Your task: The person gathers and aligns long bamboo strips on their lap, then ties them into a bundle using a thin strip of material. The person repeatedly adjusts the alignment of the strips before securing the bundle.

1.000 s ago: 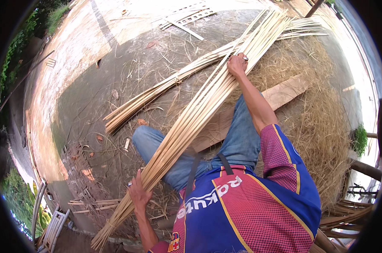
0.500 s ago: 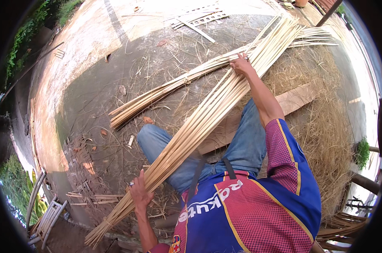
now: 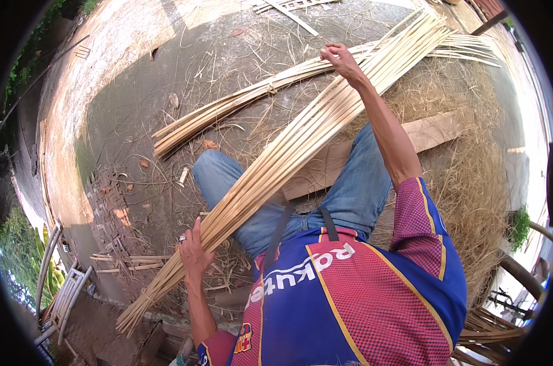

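Note:
A long bundle of pale, thin bamboo strips (image 3: 289,146) lies slantwise across my thighs, from the lower left up to the far right. Its far end fans out wide, while the near-left end is narrower. My left hand (image 3: 195,251), with a ring on one finger, grips the bundle's lower part from the left. My right hand (image 3: 343,62) hovers at the upper-left edge of the bundle, fingers bent and drawn together; anything between them is too small to make out. Beyond it, a second, tied bundle of strips (image 3: 227,104) rests on the ground.
A wooden plank (image 3: 432,131) lies beneath my legs. Heaped fine shavings (image 3: 472,201) cover the ground at right. Loose curls and dry leaves are scattered ahead. A torn woven mat (image 3: 112,210) and short strips (image 3: 130,262) lie at left, near a pale bamboo frame (image 3: 69,299).
My right hand has come off the strips and moved slightly up and left, fingers now drawn together. My left hand stays at the bundle's lower part. The view has shifted a little.

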A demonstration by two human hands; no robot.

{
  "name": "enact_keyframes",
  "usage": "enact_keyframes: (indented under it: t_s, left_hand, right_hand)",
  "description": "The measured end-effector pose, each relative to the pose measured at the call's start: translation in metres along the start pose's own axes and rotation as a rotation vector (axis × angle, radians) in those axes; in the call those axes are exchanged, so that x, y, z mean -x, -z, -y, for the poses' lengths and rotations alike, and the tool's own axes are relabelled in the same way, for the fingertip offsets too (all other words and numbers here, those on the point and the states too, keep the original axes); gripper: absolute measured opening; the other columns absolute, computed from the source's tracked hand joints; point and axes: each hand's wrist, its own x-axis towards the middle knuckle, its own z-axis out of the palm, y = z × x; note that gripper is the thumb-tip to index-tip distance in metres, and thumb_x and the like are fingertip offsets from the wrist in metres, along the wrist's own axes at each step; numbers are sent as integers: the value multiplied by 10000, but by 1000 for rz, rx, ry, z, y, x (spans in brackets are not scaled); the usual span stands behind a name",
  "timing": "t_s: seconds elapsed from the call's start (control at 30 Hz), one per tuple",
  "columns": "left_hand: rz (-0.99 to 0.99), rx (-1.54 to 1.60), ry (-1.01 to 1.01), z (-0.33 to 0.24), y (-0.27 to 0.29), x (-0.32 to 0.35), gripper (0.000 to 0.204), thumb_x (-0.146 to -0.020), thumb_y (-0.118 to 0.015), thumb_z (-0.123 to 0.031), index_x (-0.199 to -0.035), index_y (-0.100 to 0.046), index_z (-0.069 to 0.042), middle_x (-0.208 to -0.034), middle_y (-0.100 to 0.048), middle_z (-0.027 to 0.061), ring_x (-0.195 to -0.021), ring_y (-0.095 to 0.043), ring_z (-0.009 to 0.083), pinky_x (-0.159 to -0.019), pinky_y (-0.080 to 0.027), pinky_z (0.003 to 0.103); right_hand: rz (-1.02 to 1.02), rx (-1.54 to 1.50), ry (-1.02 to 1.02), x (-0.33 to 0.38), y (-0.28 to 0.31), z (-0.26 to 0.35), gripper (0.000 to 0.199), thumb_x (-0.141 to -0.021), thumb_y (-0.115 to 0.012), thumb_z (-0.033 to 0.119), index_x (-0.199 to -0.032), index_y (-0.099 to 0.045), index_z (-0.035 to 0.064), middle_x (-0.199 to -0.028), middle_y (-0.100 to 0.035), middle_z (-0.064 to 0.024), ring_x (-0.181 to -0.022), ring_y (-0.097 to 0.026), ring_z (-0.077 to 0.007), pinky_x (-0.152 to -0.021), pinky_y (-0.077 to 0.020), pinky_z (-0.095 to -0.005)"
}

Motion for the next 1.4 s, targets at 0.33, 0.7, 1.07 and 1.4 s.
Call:
enact_keyframes:
  t_s: [0.33,0.7,1.07,1.4]
  left_hand:
    - [-49,52,4,7,-7,-3,1009,-676,-812,-181,-1575,-355,-150,-1007,-550,145,-901,-577,387,-784,-459,487]
    - [-44,22,10,12,-12,-3,1018,-674,-817,-203,-1579,-355,-157,-1059,-560,147,-951,-572,370,-811,-456,475]
    - [-50,31,29,10,-11,-4,1041,-649,-836,-183,-1575,-360,-164,-1060,-565,157,-994,-562,381,-831,-452,488]
    - [-100,17,59,7,-18,-2,1125,-582,-843,-116,-1585,-338,-176,-1170,-570,100,-1085,-560,328,-948,-434,471]
  right_hand:
    - [378,271,186,172,-86,90,335,-948,-696,402,-983,-739,71,-1073,-617,-142,-1099,-590,-312,-1006,-450,-491]
    - [453,-350,155,206,-156,162,286,-966,-695,336,-914,-741,59,-909,-642,-63,-916,-610,-231,-928,-431,-368]
    - [567,328,264,224,-188,140,347,-977,-645,415,-936,-736,83,-881,-678,-96,-890,-649,-259,-929,-435,-494]
    - [570,448,208,194,-162,134,287,-965,-666,314,-960,-753,40,-848,-682,-115,-851,-669,-289,-782,-500,-389]
